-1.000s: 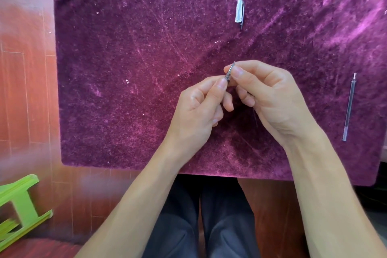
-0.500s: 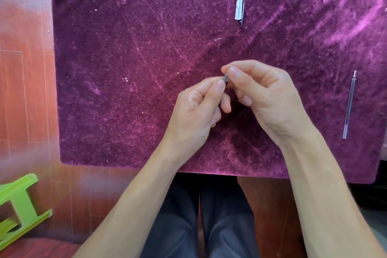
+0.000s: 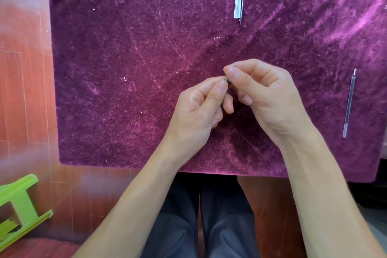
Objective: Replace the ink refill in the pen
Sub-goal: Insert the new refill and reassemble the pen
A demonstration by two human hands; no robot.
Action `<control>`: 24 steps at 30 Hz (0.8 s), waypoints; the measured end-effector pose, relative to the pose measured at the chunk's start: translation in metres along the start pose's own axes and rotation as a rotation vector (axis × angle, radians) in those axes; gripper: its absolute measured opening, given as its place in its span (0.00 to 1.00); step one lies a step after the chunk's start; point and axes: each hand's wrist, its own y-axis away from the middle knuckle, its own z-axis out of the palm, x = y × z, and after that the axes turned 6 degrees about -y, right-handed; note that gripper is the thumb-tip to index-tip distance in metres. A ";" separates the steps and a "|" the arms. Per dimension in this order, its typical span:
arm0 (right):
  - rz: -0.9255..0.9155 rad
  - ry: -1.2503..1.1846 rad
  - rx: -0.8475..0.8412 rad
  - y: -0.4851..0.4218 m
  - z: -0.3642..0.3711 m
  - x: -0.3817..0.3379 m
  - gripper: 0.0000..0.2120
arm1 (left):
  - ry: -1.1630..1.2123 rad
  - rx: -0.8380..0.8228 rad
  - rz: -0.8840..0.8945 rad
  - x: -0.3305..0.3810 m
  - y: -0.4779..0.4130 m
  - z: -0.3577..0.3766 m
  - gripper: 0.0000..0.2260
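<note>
Hands meet above the middle of the table (image 3: 129,94), which is covered in a purple velvety cloth. The left hand (image 3: 199,109) pinches a small dark pen part (image 3: 227,81) between thumb and forefinger, and the right hand (image 3: 266,94) closes its thumb and forefinger on the same piece from the other side, so both are grasping it (most of the piece is hidden by the fingertips, and I cannot tell exactly which part of the pen it is). A tiny metal tip (image 3: 235,64) shows just above the right forefinger. The remaining fingers of both hands are curled in loosely.

Farther up the cloth, well apart from the hands, a clear pen cap (image 3: 238,7) with a dark clip lies nearly upright in the view. Near the right edge of the table a thin clear ink refill (image 3: 349,103) lies alone, its metal point toward the far side.

Below the table edge, dark trousers (image 3: 201,220) and a reddish floor (image 3: 27,98) are visible, with a green stool (image 3: 18,203) at lower left
</note>
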 end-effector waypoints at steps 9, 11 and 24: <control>0.005 -0.013 -0.070 -0.001 -0.004 0.001 0.07 | 0.028 -0.025 0.013 -0.002 0.000 -0.001 0.15; 0.002 -0.003 -0.059 -0.001 -0.005 0.002 0.07 | 0.046 -0.013 0.007 -0.005 -0.001 -0.002 0.15; -0.081 0.025 0.024 -0.008 0.003 0.005 0.05 | 0.049 0.078 0.013 -0.006 -0.002 0.004 0.12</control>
